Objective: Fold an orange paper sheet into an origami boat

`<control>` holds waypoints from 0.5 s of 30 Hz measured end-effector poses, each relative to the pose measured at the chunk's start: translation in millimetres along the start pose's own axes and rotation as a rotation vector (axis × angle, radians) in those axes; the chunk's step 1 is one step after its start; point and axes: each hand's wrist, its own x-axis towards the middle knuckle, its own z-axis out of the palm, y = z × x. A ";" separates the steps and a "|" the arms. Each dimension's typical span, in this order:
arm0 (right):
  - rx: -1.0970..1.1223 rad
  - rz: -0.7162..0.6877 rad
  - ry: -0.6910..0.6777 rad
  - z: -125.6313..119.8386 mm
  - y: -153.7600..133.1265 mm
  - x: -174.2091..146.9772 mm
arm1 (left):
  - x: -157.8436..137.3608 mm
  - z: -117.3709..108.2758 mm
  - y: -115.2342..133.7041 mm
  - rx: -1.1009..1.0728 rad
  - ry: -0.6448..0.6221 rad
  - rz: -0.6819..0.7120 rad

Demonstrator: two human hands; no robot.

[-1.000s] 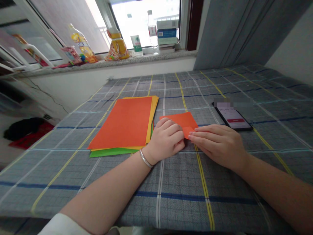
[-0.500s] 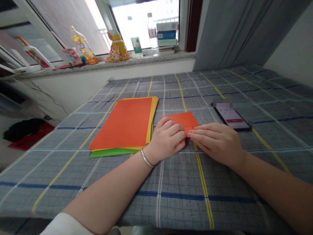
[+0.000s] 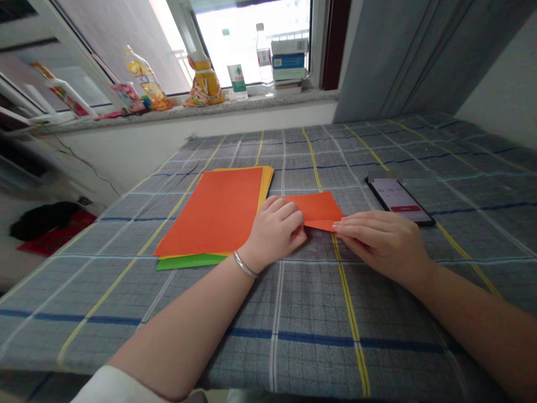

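Observation:
A small piece of orange paper (image 3: pixel 319 207) lies on the checked cloth, a strip along its near edge folded over. My left hand (image 3: pixel 279 226), a silver bangle at its wrist, is closed on the paper's left end and hides that corner. At the near right corner, my right hand (image 3: pixel 377 238) pinches the paper between fingertips and thumb. Left of my left hand rests a stack of coloured sheets (image 3: pixel 213 210), orange on top, with yellow and green edges showing below.
A phone (image 3: pixel 400 202) with a lit screen lies beyond my right hand. The checked cloth (image 3: pixel 201 324) covers the whole surface. Bottles, a cup and stacked boxes (image 3: pixel 289 60) stand on the windowsill (image 3: pixel 251 104) at the back.
My left hand has slid left along the paper's near edge, away from my right hand. More of the folded strip shows between them. My right hand stays at the right corner.

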 end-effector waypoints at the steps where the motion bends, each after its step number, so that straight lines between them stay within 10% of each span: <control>1: 0.007 0.021 0.002 -1.1 0.4 -0.2 | 0.0 -1.3 -1.9 0.011 -0.012 -0.015; 15: 0.050 0.142 0.029 3.8 15.9 -5.0 | -4.2 -1.5 -16.6 0.025 -0.109 -0.114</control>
